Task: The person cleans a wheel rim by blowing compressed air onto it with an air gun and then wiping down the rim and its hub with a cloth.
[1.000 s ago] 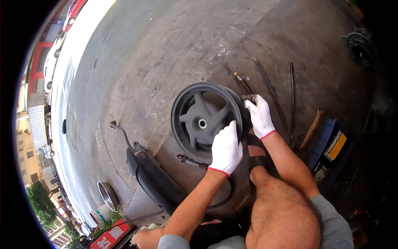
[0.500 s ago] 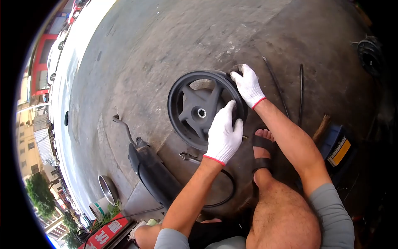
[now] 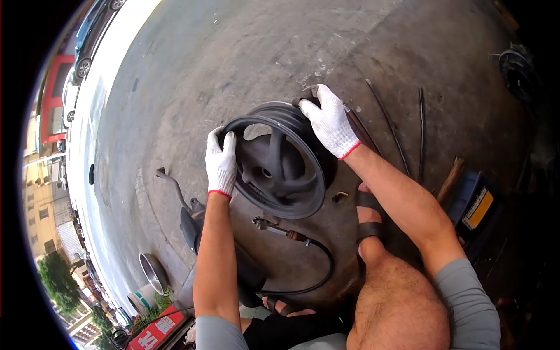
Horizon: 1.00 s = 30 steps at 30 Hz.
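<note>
A dark grey spoked wheel rim [image 3: 280, 158] is tilted above the concrete floor, held between my two gloved hands. My left hand [image 3: 221, 158], in a white glove with a red cuff, grips its left edge with fingers and thumb. At the upper right edge, my right hand [image 3: 324, 119] is closed round the rim; its glove has dark, dirty fingertips. Below the wheel, an air tool with a black hose [image 3: 286, 231] lies on the floor.
A black exhaust muffler [image 3: 248, 265] lies at lower left. Right of the wheel are a brown-handled tool [image 3: 363, 129], two thin dark bars [image 3: 422, 131], a wooden stick [image 3: 450, 179] and a blue box [image 3: 466, 204]. A metal bowl [image 3: 152, 273] is at far left.
My left hand has moved from the wheel's lower right to its left edge. The wheel has turned and tilted, and my right hand has shifted up and left along it.
</note>
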Available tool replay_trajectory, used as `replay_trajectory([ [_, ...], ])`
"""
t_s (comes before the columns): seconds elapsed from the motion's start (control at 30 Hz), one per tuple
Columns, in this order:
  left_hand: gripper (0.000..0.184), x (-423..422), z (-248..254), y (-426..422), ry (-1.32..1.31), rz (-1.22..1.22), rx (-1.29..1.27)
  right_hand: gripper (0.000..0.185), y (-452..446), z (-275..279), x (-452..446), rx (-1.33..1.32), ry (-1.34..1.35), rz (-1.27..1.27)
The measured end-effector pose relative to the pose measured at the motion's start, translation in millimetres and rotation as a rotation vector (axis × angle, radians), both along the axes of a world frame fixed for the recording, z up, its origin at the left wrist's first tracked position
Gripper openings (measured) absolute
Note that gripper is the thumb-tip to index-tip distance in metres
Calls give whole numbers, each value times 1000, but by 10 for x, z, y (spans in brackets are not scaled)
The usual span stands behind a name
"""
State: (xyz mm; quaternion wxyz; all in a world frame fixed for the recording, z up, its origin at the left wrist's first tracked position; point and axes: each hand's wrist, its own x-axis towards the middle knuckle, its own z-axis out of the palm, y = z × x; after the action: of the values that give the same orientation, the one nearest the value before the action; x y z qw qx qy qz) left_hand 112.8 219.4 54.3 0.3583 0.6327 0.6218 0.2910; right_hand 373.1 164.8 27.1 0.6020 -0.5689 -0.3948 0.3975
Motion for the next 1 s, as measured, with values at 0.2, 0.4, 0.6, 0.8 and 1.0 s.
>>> replay_trajectory([
  [0.2, 29, 3, 282, -244, 118, -30, 148, 12, 88, 27, 90, -86, 57, 120],
  [0.4, 26, -3, 427, -397, 162, -63, 178, 15, 129, 32, 171, -87, 211, 206],
  [0.6, 21, -8, 444, -471, 87, 9, 41, 14, 99, 80, 159, -138, 375, 235],
  [0.8, 20, -18, 270, -447, 46, 12, 60, 15, 99, -136, 219, -195, 321, 233],
  [1.0, 23, -40, -15, -433, 57, -32, 45, 18, 46, -502, 219, -222, 214, 146],
])
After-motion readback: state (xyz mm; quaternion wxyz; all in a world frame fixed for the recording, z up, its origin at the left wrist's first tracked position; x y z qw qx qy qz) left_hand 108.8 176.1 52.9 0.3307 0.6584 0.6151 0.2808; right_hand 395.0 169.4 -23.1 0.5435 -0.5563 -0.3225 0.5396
